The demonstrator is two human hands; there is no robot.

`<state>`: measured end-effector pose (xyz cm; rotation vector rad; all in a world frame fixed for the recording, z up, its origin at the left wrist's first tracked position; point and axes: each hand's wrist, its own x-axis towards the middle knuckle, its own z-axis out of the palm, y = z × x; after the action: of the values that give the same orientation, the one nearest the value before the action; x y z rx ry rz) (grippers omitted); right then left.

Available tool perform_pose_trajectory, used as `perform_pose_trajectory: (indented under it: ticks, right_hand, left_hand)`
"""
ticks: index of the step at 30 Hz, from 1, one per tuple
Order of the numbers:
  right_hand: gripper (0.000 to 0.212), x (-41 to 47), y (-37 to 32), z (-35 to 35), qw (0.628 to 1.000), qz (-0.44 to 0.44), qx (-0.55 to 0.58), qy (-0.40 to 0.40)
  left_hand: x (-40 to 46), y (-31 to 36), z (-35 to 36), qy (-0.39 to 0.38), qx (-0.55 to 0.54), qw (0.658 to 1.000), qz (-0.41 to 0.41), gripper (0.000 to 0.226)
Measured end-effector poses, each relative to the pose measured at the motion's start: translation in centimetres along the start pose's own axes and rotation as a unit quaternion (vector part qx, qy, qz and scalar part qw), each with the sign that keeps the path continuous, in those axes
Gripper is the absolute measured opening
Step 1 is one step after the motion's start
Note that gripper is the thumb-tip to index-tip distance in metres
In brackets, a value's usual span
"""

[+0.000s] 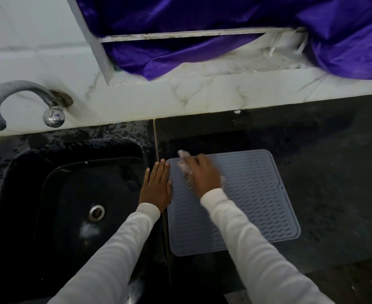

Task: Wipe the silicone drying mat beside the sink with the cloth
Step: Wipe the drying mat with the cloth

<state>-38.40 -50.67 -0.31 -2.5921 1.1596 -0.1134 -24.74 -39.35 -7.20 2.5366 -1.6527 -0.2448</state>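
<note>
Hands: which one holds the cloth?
The right hand grips the cloth on the grey mat; the left hand lies flat and empty at the mat's sink-side edge.

Both arms wear long, close-fitting sleeves of plain off-white knit fabric, soft-looking and without print or markings. The left sleeve [106,249] ends in a snug cuff at the wrist, just behind the bare left hand [156,187]. The right sleeve [253,249] shows faint creases along the forearm; its cuff closes just behind the bare, motion-blurred right hand [202,174].
</note>
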Motion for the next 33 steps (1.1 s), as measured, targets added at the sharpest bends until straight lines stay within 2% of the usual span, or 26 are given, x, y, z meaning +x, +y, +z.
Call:
perform_pose_trajectory:
  ticks: [3,6,12,18,24,28,33]
  right_hand:
    - [0.044,0.6,-3.4,2.6,0.997,-0.046,-0.008,-0.068]
    - [0.042,0.8,-2.7,2.5,0.995,-0.050,-0.031,-0.075]
    - [0.055,0.9,1.9,-0.5,0.978,-0.065,-0.152,-0.124]
    - [0.051,0.8,9.1,-2.4,0.974,-0.004,-0.179,-0.140]
    - [0.051,-0.1,15.3,-4.6,0.973,0.074,-0.187,-0.113]
    - [0.048,-1.1,17.9,-5.7,0.977,0.162,-0.124,-0.068]
    - [0.040,0.0,14.4,-6.0,0.982,0.188,-0.023,-0.005]
  left_hand:
    - [0.0,0.0,0.1,-0.002,0.035,0.999,0.009,0.063]
    - [0.1,-0.2,0.1,0.005,0.046,0.999,0.004,0.061]
    - [0.0,-0.4,0.0,0.014,0.019,1.000,-0.001,0.061]
    - [-0.1,-0.3,0.0,0.017,0.012,1.000,0.003,0.060]
    - [-0.1,-0.4,0.1,0.018,0.010,1.000,0.004,0.060]
    - [-0.1,-0.4,0.1,0.019,0.007,1.000,0.004,0.060]
    - [-0.2,-0.2,0.1,0.019,0.011,1.000,0.003,0.060]
